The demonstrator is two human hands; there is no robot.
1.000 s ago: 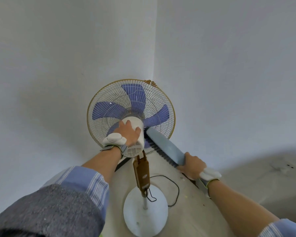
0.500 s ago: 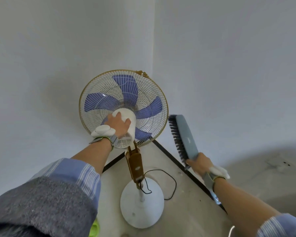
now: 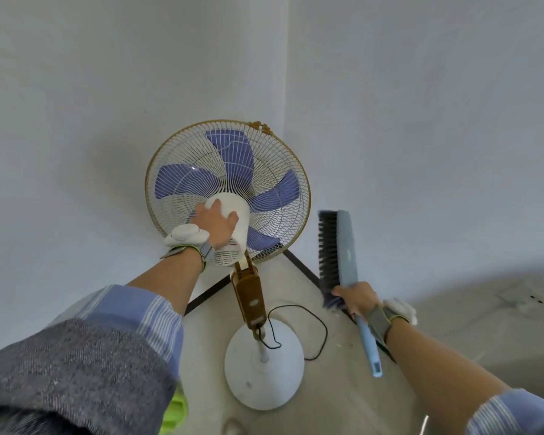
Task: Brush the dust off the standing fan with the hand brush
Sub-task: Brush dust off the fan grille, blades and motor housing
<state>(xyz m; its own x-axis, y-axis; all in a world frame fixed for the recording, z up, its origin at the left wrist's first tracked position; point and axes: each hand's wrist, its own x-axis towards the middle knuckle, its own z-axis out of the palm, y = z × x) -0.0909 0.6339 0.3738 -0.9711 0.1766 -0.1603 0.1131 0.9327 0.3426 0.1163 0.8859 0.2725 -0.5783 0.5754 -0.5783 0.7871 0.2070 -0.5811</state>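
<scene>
Fan (image 3: pixel 233 164): stood on floor (image 3: pixel 327 397) in wall corner. Left hand (image 3: pixel 215 226): gripped white motor housing (image 3: pixel 237 204), fingers curled over it. Right hand (image 3: pixel 357 298): clutched hand brush (image 3: pixel 346 246) by handle, held upright just right of cage, not touching.

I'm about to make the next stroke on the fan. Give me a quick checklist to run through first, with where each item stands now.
1. Steadying grip: left hand grips the motor housing. Ok.
2. Tool grip: right hand grips the brush. Ok.
3. Bristles face the grille. Ok.
4. Brush on the grille: it hangs apart, to the grille's right. Not ok.
5. Blades show sharp, apparently not spinning. Ok.
6. Cord unplugged: its plug is out of view. Cannot tell.
</scene>
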